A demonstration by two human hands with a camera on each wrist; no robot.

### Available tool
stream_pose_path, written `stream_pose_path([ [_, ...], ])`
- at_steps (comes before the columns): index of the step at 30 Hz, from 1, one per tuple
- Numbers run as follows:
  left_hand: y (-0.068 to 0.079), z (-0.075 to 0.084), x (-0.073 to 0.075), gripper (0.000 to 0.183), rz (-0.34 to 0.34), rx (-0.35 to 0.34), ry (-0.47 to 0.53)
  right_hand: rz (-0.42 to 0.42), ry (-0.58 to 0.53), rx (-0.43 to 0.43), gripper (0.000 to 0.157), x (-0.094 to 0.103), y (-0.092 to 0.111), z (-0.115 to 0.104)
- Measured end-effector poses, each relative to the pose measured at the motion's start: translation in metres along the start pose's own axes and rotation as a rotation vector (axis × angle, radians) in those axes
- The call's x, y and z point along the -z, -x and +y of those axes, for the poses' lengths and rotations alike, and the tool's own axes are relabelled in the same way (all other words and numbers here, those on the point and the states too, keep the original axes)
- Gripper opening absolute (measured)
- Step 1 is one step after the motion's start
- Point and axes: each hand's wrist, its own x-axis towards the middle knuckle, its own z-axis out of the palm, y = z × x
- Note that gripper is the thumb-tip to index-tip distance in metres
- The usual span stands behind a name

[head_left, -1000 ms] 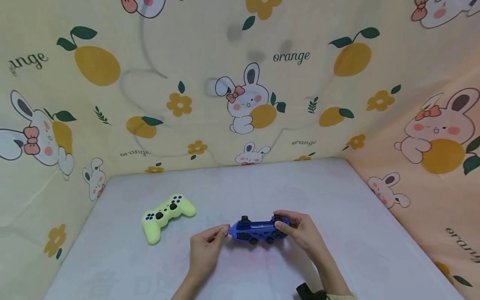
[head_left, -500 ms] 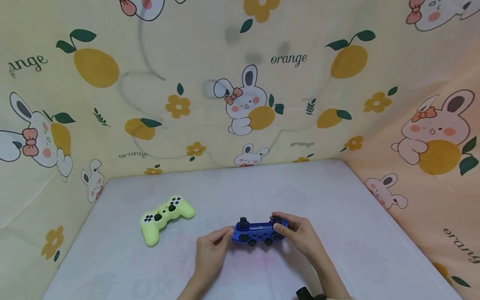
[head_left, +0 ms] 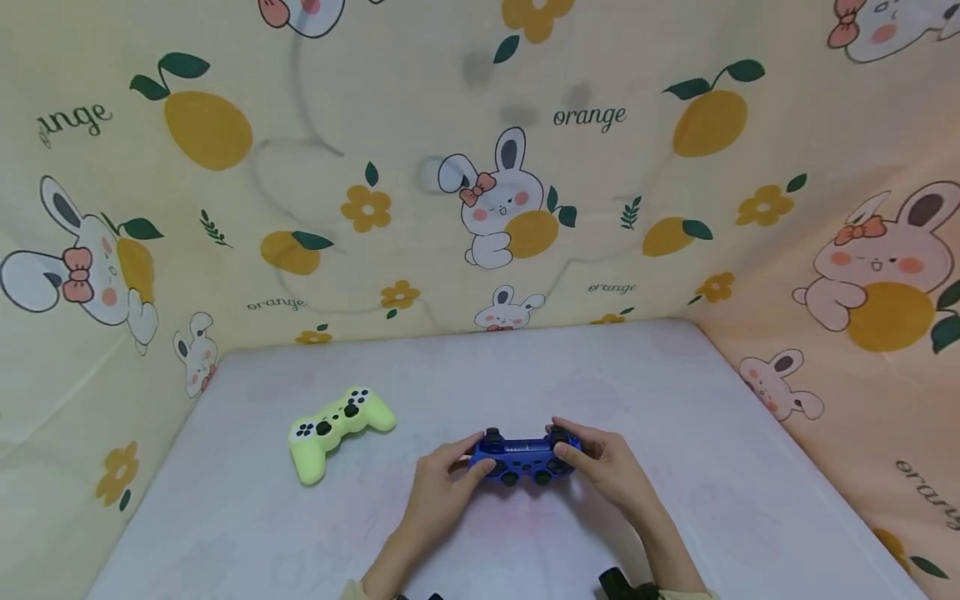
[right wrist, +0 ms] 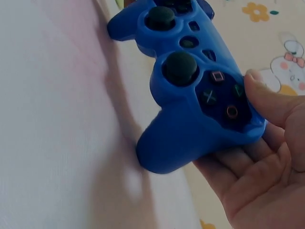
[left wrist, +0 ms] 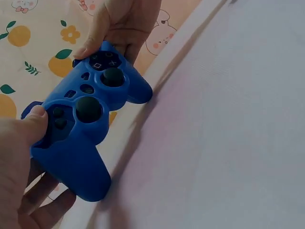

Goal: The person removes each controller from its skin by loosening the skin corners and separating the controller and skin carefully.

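At the bottom edge of the head view, nearest me, a black device [head_left: 626,586] sits at the right wrist, beside a pale sleeve [head_left: 688,594]. Above it, the left hand [head_left: 438,487] comes in from lower centre and the right hand [head_left: 611,467] from lower right, the two facing each other.

Between them, just below the middle of the frame, is the blue controller [head_left: 525,454]. Its long axis runs left to right, one end in each hand, so neither is nearer. Its face tilts toward the person, with both sticks at its lower edge; its grips point toward the counter [head_left: 225,533], but I can't tell whether they touch it.

The left fingers are clamped on its left end, thumb on the front by the direction buttons, the others behind and under. The right fingers are clamped on the other end, thumb on the upper edge near the symbol buttons, the rest underneath.

Farther off, left of centre, a green controller [head_left: 339,423] lies face up and slanted on the counter, well apart from both hands. Behind everything hangs a cloth [head_left: 600,183] printed with rabbits and oranges.
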Motion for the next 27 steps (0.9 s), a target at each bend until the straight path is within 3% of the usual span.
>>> stream_pose_path([
  [7,0.001,-0.003,-0.002,0.041,0.01,-0.075,0.102,-0.024,0.024,-0.013,0.053,0.007,0.001,0.005],
  [15,-0.003,-0.005,0.0,0.034,0.017,-0.068,0.126,-0.076,-0.034,0.012,0.049,0.011,-0.002,0.005],
  [21,-0.002,-0.006,-0.001,0.037,-0.01,-0.054,0.102,-0.096,-0.055,0.001,0.048,0.012,-0.002,0.006],
  [27,-0.002,-0.006,0.002,0.04,-0.007,-0.055,0.003,-0.1,-0.059,0.006,0.047,0.012,-0.003,0.007],
])
